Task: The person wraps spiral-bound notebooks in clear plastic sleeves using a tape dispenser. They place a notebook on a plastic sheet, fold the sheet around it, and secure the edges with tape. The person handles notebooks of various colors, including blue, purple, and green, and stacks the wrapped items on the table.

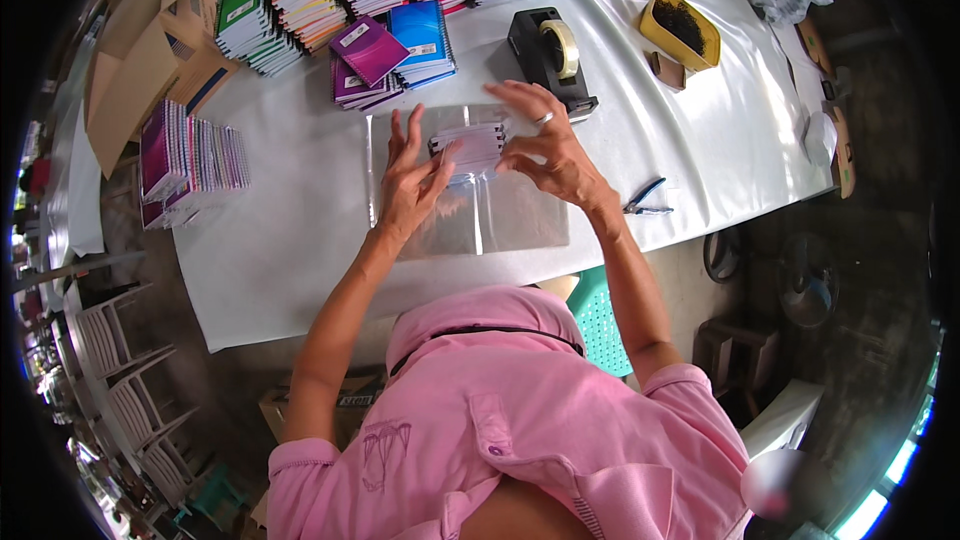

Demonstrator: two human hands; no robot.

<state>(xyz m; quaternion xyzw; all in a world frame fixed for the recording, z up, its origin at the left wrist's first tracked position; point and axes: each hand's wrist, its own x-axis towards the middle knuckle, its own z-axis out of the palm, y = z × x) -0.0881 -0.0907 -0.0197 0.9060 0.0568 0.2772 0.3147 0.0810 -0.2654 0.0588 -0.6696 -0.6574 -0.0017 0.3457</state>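
On my feed, L hand (pixel 408 180) is loosely open, fingers spread at the L side of a small white spiral-bound stack (pixel 470 147), w/ R hand (pixel 548 150) half-curled at its R end; blurry, partly covered, so I can't tell if R hand grips. Clear plastic sheet (pixel 440 230) lies under both, far edge hard to see; tape dispenser (pixel 533 52) sits just beyond R hand.

White plastic chairs (pixel 132 408) stand at far left, a round fan (pixel 808 280) at right.
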